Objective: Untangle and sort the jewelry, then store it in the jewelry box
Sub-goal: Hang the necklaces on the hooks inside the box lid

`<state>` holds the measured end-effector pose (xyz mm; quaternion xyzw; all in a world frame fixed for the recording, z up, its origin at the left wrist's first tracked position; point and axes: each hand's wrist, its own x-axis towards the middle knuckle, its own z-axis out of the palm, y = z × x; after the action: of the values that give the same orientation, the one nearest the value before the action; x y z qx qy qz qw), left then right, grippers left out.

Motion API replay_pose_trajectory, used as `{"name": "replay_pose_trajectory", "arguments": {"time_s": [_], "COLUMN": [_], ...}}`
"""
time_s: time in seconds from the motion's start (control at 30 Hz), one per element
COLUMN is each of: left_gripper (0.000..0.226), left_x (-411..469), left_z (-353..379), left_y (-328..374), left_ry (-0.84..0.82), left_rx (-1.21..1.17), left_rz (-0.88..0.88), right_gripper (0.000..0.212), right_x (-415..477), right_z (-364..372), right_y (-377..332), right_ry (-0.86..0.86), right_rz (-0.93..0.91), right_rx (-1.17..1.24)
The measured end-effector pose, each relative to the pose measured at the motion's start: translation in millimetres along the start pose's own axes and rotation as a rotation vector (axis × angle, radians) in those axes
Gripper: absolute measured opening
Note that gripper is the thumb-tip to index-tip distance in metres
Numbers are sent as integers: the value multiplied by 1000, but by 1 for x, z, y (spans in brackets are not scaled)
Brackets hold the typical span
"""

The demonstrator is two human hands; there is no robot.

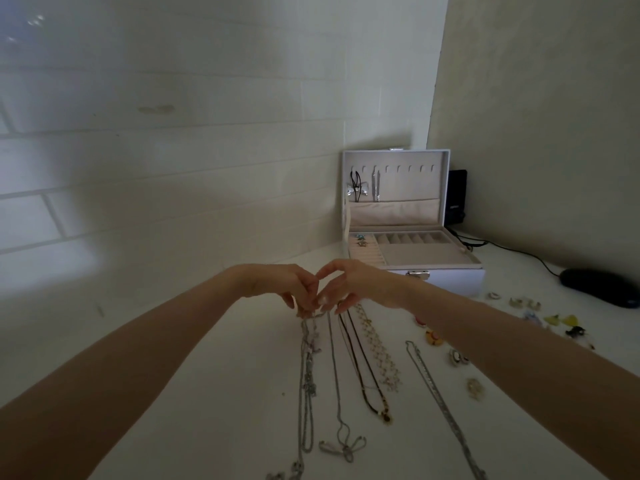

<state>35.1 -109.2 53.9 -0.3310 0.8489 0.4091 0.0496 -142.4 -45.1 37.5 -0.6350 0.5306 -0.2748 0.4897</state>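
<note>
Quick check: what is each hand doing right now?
Left hand: pinched shut on the top end of the silver chain necklace.
Right hand: fingertips pinching the same necklace end.

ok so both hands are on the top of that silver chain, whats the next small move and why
Probably lift the silver chain clear and carry it to the open jewelry box. Both the left hand and right hand pinch its top end, and free hooks show in the lid.

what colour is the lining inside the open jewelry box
A pale beige-pink lining, set in a white jewelry box; the head view, the only one, shows it.
</note>
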Motion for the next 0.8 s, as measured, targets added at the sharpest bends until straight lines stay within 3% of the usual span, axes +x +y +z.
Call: {"name": "replay_pose_trajectory", "arguments": {"time_s": [0.13,0.27,0.4,0.53,0.63,0.8], "left_gripper": [16,4,12,11,19,14], "left_x": [-6,-9,-13,-16,-15,-10], "left_z": [-8,-11,-12,-15,-17,-18], "left_y": [-1,5,10,13,16,20], "left_ry": [-23,-24,19,61,53,182], "left_rx": [-169,-360,-513,-709,-795,-611], "left_rz": [65,127,178,280,312,272], "right_gripper": [42,30,13,16,17,21], "right_x": [-1,-4,-11,-19,-22,-22], "right_z": [5,5,-4,-13,-20,-44], "right_y": [3,-1,-5,-4,-4,-10], "right_ry": [-117,-118,-150,-188,-133,93], "right_rz": [11,-1,-13,-56,-93,-203], "right_rx": [111,238,245,212,221,235]}}
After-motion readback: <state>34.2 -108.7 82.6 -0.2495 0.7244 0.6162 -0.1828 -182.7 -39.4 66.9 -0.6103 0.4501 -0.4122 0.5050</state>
